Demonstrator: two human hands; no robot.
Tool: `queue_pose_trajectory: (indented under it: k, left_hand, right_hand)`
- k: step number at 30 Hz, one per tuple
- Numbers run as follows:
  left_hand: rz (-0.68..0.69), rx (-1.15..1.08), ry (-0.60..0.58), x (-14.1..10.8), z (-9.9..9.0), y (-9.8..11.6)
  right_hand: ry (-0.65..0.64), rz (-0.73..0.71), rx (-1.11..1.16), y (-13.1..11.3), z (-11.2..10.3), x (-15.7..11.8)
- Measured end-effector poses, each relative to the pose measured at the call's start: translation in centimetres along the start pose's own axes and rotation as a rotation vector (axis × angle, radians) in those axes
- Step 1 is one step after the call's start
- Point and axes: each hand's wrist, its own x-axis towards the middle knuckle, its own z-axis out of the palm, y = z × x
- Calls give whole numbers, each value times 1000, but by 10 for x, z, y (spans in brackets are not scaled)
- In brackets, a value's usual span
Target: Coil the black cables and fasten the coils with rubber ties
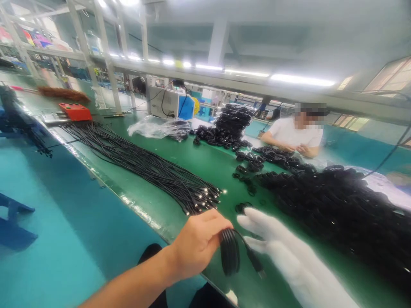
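Observation:
My bare left hand [201,241] is closed around one side of a coiled black cable [230,252], held above the near edge of the green table. One end of this cable hangs loose on the right, with a metal-tipped plug [257,263]. Just right of the coil, my right hand [272,239] wears a white glove. Its fingers are stretched out and apart, with nothing between them. Beyond my left hand lies a long bundle of straight black cables [144,164], their shiny plugs toward me. Small black ties or rings [244,207] lie past my right fingertips.
A large heap of coiled black cables [334,209] covers the table's right side, with a stack of coils [233,122] farther back. A red device [75,112] stands at the bundle's far end, near a grey-and-blue machine [171,102]. Across the table sits a person in white [292,132].

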Motion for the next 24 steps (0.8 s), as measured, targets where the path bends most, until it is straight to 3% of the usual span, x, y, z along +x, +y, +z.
queue_pose_trajectory:
  k: [6, 12, 16, 24]
  left_hand:
    - [-59, -10, -14, 3, 1, 2]
    - [-173, 24, -6, 10, 4, 5]
    - [-389, -80, -47, 19, 5, -2]
    - [-721, -276, -218, 40, 3, -21]
  right_hand:
    - [-294, -46, 11, 2, 17, 30]
    - [-360, 37, 390, 26, 26, 50]
    - [-492, 124, 634, 38, 19, 54]
    - [-428, 136, 617, 58, 18, 61]
